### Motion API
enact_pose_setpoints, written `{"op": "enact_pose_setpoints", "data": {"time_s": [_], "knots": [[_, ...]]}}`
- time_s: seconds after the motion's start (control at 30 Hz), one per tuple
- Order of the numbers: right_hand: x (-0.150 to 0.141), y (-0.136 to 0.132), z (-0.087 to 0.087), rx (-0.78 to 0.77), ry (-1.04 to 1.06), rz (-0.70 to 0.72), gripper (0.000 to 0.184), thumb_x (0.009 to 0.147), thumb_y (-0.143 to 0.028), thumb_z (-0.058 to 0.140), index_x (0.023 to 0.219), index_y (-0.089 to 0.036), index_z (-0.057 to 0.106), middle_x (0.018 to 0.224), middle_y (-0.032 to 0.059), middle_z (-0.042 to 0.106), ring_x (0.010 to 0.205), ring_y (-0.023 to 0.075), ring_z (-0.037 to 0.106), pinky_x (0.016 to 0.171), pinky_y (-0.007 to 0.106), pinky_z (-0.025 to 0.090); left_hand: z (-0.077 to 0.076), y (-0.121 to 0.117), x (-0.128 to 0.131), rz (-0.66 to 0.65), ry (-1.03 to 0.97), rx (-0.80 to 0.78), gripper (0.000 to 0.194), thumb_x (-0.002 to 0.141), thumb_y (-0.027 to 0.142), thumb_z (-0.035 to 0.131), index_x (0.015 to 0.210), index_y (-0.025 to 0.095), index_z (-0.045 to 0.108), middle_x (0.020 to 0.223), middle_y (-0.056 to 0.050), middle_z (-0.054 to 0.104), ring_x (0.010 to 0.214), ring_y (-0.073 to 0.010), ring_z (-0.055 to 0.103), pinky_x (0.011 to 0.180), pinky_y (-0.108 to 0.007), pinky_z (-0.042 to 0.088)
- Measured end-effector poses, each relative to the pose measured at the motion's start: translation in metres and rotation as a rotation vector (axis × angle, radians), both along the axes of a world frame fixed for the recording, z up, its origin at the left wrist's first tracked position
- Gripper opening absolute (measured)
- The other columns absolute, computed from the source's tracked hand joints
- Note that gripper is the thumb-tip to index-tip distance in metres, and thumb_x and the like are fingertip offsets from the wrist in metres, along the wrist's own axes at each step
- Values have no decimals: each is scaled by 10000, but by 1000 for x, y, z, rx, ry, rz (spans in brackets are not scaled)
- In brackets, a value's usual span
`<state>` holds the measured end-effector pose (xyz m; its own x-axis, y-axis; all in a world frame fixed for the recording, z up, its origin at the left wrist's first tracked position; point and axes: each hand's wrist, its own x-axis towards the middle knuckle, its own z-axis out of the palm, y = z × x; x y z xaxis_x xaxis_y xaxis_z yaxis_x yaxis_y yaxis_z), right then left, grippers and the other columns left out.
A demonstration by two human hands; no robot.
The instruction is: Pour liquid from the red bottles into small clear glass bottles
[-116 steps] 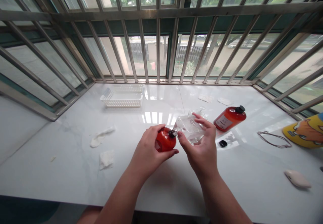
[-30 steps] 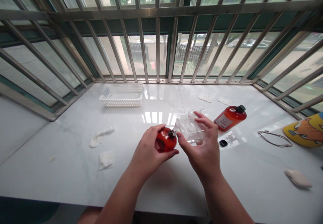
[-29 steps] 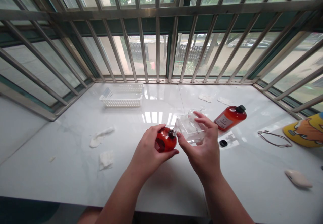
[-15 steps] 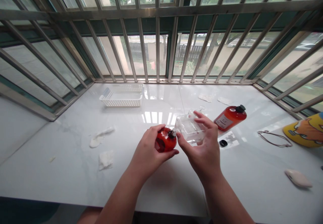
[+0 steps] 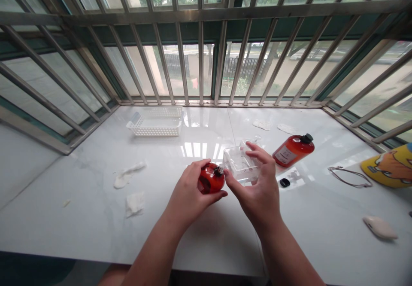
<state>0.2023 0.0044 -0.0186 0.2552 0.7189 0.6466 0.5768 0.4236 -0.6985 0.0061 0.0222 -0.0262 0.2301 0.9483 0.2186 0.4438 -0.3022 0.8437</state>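
Wrapped round a reddish-orange bottle (image 5: 208, 184), my left hand (image 5: 189, 189) holds it with its dark neck pointing right. My right hand (image 5: 260, 181) grips a clear, square-sided bottle (image 5: 240, 163), thumb near its neck and fingers over the far side. The two bottle mouths meet or nearly meet between my hands; whether liquid passes is too small to tell. To the right of my right hand, a second orange bottle (image 5: 288, 153) with a white label and black cap lies tilted on the white tabletop (image 5: 212, 243). A small black cap (image 5: 285, 183) sits close by.
A white perforated basket (image 5: 154, 127) stands at the back left. Crumpled tissues (image 5: 134, 204) lie on the left and at the back. On the right are a thin cord loop (image 5: 350, 177), a yellow patterned container (image 5: 389, 165) and a pale rounded object (image 5: 380, 227). Metal bars (image 5: 206, 16) line the window.
Both hands and the bottles they hold have hardly moved, with only a very slight shift left. Reddish specks show faintly in the clear bottle.
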Motion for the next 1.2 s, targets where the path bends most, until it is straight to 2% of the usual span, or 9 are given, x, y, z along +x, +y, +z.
{"op": "enact_pose_setpoints", "data": {"time_s": [0.97,1.2], "knots": [[1,0,0,-5,-27,4,540,891,-352,868,1324,-276,553,1541,148,592,1470,353,573,1177,600,530,-2,1,0,-9,-15,-55,757,736,342,1027,1376,284,626,1324,-80,727,1193,-321,717,1063,-500,601],[1,0,1,-4,-37,9,538,892,-353,866,1320,-277,550,1541,151,592,1473,349,573,1170,595,538,1,1,2,-33,-74,-174,739,749,358,1007,1362,296,598,1234,-42,745,947,-237,763,865,-393,650]]}}
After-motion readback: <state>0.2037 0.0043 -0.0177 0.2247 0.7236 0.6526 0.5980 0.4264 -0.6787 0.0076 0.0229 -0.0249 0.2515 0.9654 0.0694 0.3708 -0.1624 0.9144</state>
